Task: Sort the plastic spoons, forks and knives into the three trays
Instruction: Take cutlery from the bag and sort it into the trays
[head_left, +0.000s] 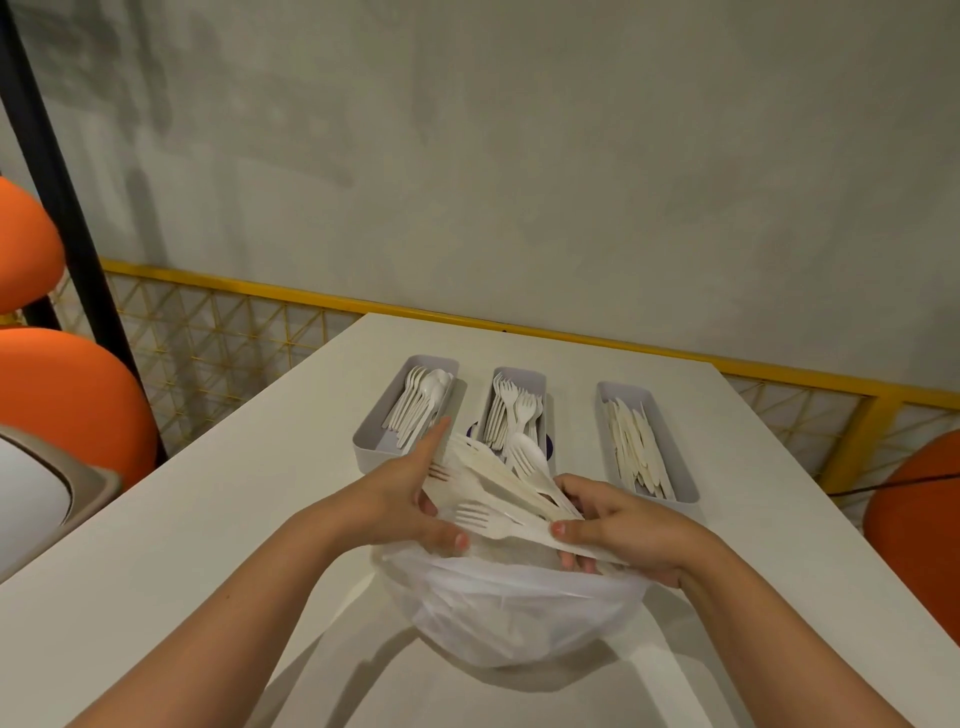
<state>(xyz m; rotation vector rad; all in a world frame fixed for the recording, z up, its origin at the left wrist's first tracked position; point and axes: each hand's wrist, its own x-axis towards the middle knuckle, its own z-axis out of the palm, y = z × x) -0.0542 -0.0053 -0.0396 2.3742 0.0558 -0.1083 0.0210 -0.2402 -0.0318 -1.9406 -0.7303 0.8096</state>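
While left hand (405, 496) and right hand (621, 525) grip a mixed cutlery bundle (498, 486), handles toward four o'clock, the trays (519, 372) lie at twelve o'clock, leftmost tray (364, 441) nearest the left hand.

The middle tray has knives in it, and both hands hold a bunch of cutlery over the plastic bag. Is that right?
Not quite. In the head view the middle tray holds forks; the knives lie in the right tray. The rest is right: the left hand and right hand hold a bunch of cutlery over the plastic bag.
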